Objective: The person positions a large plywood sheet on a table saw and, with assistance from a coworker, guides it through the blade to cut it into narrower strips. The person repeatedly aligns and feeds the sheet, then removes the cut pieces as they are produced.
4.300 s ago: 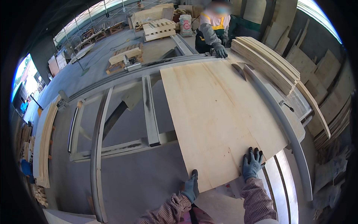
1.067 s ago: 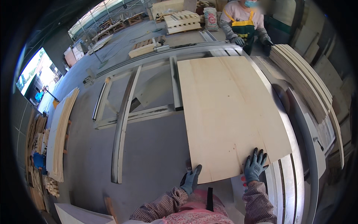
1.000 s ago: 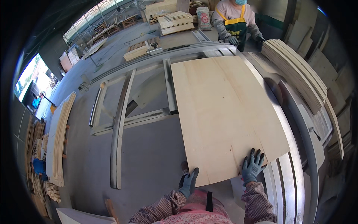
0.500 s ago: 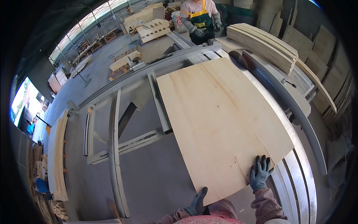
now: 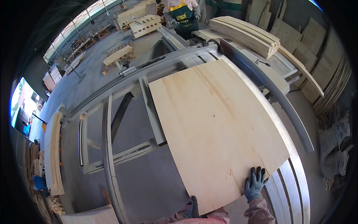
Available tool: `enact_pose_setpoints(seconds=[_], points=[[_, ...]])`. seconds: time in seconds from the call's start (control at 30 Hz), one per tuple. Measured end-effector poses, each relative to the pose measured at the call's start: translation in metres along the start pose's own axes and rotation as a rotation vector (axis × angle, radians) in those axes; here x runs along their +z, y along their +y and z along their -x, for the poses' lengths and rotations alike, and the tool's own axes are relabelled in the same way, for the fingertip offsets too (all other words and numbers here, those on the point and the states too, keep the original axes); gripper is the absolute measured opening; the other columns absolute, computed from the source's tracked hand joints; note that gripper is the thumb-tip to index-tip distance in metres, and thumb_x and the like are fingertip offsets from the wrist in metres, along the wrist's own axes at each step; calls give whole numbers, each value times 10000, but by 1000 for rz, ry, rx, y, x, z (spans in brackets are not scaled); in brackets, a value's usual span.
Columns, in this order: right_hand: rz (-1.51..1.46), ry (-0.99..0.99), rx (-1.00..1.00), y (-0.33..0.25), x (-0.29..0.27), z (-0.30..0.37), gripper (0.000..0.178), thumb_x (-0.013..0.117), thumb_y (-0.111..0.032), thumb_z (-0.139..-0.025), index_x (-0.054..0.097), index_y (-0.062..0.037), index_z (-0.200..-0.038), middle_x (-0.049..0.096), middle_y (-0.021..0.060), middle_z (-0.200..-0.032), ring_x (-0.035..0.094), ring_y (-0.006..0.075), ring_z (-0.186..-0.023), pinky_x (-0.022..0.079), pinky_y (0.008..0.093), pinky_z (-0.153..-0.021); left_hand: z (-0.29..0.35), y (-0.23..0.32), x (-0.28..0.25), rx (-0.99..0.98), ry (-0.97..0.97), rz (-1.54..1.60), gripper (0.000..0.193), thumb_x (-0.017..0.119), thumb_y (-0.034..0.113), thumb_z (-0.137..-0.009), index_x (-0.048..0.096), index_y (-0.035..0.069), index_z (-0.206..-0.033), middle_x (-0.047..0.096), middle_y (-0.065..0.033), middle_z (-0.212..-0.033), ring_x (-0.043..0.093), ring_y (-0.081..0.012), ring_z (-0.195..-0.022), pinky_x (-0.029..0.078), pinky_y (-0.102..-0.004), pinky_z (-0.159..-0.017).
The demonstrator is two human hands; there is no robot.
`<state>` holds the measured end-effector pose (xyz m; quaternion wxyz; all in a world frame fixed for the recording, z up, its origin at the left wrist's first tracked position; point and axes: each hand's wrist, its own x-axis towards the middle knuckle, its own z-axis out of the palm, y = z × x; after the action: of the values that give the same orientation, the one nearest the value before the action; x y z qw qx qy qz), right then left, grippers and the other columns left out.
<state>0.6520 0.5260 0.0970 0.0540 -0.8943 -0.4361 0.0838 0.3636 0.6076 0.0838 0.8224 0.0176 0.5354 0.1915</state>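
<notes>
A large pale plywood sheet [image 5: 216, 127] lies flat on the metal sliding table of a panel saw. My right hand [image 5: 255, 183], in a grey-blue glove with dark fingertips, rests on its near right edge, open with the fingers spread. At the near left corner my left hand [image 5: 192, 209], gloved alike, grips the sheet's edge. Its thumb points up along the edge; the other fingers are hidden. Past the sheet's far corner stands the round saw blade [image 5: 215, 42], mostly hidden by a long grey guard bar [image 5: 268, 84].
A person in a dark green apron [image 5: 185, 18] stands beyond the saw. Curved wooden strips [image 5: 244, 35] are stacked on the table right of the blade. An open metal frame [image 5: 108, 138] extends left. Boards [image 5: 56, 153] are piled far left; panels [image 5: 313, 41] lean at right.
The view has shifted; the strip stack, guard bar and person appear further left and higher. The sheet and both hands sit slightly left and lower in the picture, with both hands still on the sheet.
</notes>
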Motion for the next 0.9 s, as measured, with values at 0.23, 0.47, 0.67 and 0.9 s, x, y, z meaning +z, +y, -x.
enact_pose_setpoints(seconds=[0.23,0.47,0.67,0.9], points=[[51,15,-49,15,2,-17,569,520,-264,-802,399,-170,-1350,271,107,-1451,157,338,-1361,36,598,-1046,2,8,-14,68,83,-101,621,351,519,-919,350,56,-1333,453,-104,-1307,463,-255,-1160,340,-395,-1014],[26,82,-58,42,-7,-63,531,510,-278,-833,410,-170,-1343,291,79,-1446,180,310,-1358,49,584,-1055,33,15,-7,148,104,-166,632,353,529,-913,348,58,-1334,451,-104,-1309,462,-257,-1160,338,-395,-1015],[24,44,1,59,-8,-101,544,506,-300,-843,379,-199,-1362,287,55,-1451,176,286,-1362,51,597,-1047,-11,7,49,161,37,-202,642,355,538,-908,347,59,-1335,449,-104,-1312,462,-259,-1160,337,-396,-1016],[107,-63,95,73,-28,-131,576,495,-327,-855,305,-273,-1396,240,20,-1473,154,259,-1372,87,603,-1034,-63,-12,111,117,-61,-208,653,357,548,-902,345,61,-1336,447,-104,-1314,461,-261,-1160,336,-397,-1017]])
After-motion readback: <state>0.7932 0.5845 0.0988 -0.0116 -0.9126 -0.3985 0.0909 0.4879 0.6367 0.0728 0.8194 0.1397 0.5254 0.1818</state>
